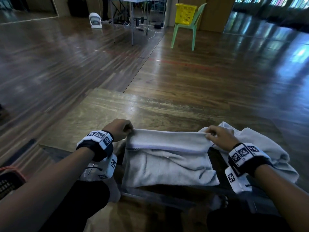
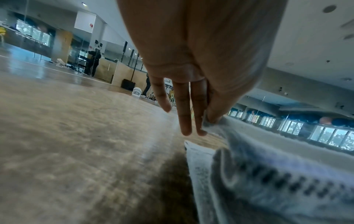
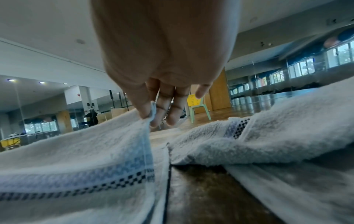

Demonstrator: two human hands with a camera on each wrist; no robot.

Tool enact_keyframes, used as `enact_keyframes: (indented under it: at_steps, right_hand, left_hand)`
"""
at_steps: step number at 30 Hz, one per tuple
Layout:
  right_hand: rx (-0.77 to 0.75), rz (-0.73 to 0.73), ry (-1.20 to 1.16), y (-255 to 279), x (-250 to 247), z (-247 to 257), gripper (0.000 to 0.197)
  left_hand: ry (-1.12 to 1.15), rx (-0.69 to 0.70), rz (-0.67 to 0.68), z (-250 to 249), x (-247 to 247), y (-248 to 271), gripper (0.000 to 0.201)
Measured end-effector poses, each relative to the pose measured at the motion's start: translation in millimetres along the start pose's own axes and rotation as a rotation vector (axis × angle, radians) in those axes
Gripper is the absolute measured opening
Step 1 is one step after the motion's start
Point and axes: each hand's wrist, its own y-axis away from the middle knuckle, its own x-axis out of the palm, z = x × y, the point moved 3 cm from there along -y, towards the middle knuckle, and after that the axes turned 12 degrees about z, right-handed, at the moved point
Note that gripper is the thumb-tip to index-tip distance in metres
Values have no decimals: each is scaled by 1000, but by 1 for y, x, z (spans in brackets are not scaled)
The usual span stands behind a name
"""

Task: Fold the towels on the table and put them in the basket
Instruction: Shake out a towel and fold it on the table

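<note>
White terry towel [image 1: 168, 168], checkered band near its hem, lies on the wooden worktop [image 1: 117, 106]; far edge raised and doubled toward the near side. Second white towel [image 1: 260, 144] lies crumpled just beside it, right. Dark basket [image 1: 8, 181], orange rim, at far left edge.

Bare table [image 1: 107, 104] beyond the hands; crumpled towel [image 1: 260, 144] rightward.

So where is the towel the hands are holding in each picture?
Head: the held towel lies low in the middle, its far edge pinched by the left hand and right hand.
Left wrist: lower right, running up to the fingers.
Right wrist: lower left.
Shared landmark: the green chair carrying a yellow basket, also behind the fingers in the right wrist view.
</note>
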Motion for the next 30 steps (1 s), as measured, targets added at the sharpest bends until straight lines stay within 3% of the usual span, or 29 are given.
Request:
enact_keyframes:
  at_steps: [6, 11, 15, 22, 25, 30]
  right_hand:
    - [23, -22, 0, -46, 13, -6, 8]
    - [19, 109, 149, -65, 19, -8, 27]
    - [13, 92, 229, -62, 16, -4, 16]
    - [62, 142, 186, -60, 21, -10, 13]
    - [89, 119, 96, -56, 17, -10, 10]
    - [21, 137, -85, -57, 8, -6, 10]
  left_hand:
    - [-116, -79, 35, 9, 14, -28, 15]
    - [-162, -51, 93, 7, 12, -39, 11]
    - [-159, -58, 115, 8, 10, -39, 8]
    - [-122, -77, 179, 13, 8, -39, 5]
    - [-56, -59, 153, 15, 1, -35, 13]
    - [63, -17, 178, 17, -10, -27, 15]
